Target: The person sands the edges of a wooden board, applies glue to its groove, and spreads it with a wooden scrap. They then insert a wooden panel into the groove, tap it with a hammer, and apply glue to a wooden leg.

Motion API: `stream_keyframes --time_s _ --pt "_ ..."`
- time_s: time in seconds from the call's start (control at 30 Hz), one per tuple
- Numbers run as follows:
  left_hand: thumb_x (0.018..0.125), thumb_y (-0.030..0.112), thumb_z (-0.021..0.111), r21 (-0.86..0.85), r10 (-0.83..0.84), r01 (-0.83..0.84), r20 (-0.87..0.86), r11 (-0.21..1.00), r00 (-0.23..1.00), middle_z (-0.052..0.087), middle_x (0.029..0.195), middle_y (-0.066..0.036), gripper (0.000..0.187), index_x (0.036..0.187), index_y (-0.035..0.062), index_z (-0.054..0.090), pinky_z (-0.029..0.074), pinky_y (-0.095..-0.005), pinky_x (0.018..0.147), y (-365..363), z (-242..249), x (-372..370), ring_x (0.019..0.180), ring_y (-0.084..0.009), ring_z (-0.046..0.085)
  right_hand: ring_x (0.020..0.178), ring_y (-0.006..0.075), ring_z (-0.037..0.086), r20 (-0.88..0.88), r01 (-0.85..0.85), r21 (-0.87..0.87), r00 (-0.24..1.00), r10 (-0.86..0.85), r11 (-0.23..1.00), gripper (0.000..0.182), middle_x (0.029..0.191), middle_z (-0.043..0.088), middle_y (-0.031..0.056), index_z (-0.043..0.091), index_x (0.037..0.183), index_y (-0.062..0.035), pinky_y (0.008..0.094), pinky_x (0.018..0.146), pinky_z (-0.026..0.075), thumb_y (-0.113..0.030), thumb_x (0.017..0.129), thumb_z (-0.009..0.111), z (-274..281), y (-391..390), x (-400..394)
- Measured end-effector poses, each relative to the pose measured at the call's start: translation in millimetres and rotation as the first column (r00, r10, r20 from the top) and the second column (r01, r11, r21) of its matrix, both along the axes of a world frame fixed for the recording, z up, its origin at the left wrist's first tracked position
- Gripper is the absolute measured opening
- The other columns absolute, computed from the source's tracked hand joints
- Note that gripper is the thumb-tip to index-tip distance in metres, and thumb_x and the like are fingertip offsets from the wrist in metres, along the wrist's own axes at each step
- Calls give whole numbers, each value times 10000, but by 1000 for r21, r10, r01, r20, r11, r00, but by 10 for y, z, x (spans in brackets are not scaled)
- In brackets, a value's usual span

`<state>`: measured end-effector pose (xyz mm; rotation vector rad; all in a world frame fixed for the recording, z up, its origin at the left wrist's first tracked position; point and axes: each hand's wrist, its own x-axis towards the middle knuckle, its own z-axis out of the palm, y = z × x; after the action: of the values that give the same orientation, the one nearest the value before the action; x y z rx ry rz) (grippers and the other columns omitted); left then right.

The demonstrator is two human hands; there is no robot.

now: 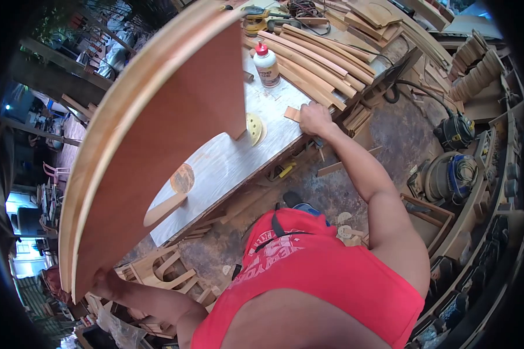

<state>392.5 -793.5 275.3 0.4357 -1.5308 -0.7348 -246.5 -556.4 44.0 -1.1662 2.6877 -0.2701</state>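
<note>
A large curved wooden panel (157, 110) with a pale layered rim stands on edge, tilted, across the left of the view. My left hand (106, 284) is closed at its lower end; the fingers are partly hidden behind the wood. At the front edge of the workbench (215, 168), my right hand (317, 120) is closed over a small flat piece of wood (292, 114), whose end sticks out to the left. A yellow sanding disc (254, 128) lies beside the panel's corner. Behind it stands a white glue bottle (266, 67) with a red cap.
Long wooden strips (314, 61) are piled at the bench's far end, near a yellow power sander (256, 23). A shop vacuum (448, 177) stands on the floor at right. Curved wooden frames (169, 270) lie on the floor below the bench.
</note>
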Motion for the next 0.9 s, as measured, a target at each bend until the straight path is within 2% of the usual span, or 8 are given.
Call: stream_keyframes --time_s 0.07,0.1,0.17,0.23,0.33,0.57,0.77,0.9 --pt "862 92 718 -5 81 -82 -43 997 996 586 1276 -150 468 1286 -2 544 496 -436 1004 -13 -146 -55 1147 -302 593 1015 436 700 44 122 -14 992 -121 992 377 1101 701 262 744 984 40 483 891 572 -277 784 698 384 102 159" --pt "880 96 705 -117 78 -73 39 990 996 592 1284 -179 432 1268 -7 545 503 -441 1010 14 -202 -148 1165 -313 601 854 344 743 24 229 -136 973 -228 964 287 889 731 230 741 883 30 441 778 584 -235 791 682 463 208 262" --pt "917 105 679 -321 107 -37 202 946 974 604 1302 -238 362 1232 -18 546 516 -452 1024 142 -289 -357 1201 -334 618 862 367 738 336 433 -452 893 -301 780 487 978 750 220 733 976 79 425 817 581 -356 758 755 501 562 351" --pt "951 150 669 -273 -234 292 224 917 946 640 1258 -284 333 1208 -25 550 534 -465 1019 487 -179 -794 1197 -356 646 667 175 642 763 732 -639 641 76 238 299 849 685 54 730 1033 47 330 629 545 -213 897 672 724 1082 754" --pt "974 244 610 -98 -486 501 145 860 862 734 1009 -282 254 1012 -7 611 578 -554 938 968 12 -1138 1013 -469 718 917 278 692 580 726 -673 637 509 -143 472 1192 663 162 505 1397 -38 393 702 581 -262 982 526 1360 1753 1597" --pt "928 144 676 -282 -462 558 341 781 819 737 1104 -241 241 1102 -15 632 569 -458 970 1042 -26 -1219 1055 -381 728 983 296 710 175 222 -909 971 160 -354 409 1259 642 255 485 1364 -36 403 797 615 -199 996 555 2445 1799 2835" --pt "884 119 774 -302 -441 567 394 766 806 723 1164 -248 350 1163 -31 626 552 -426 985 1018 -163 -1157 1093 -341 719 1021 207 696 80 38 -972 982 -172 -231 360 1211 696 202 513 1324 -20 336 904 570 -163 1006 602 2625 1510 2581" --pt "874 108 774 -316 -437 570 403 759 804 711 1187 -263 391 1200 -34 613 558 -414 973 1057 -207 -1171 1099 -356 716 1080 191 666 43 17 -986 988 -149 -169 378 1214 696 194 493 1333 -20 330 968 525 -161 1005 616 2601 1467 2382"
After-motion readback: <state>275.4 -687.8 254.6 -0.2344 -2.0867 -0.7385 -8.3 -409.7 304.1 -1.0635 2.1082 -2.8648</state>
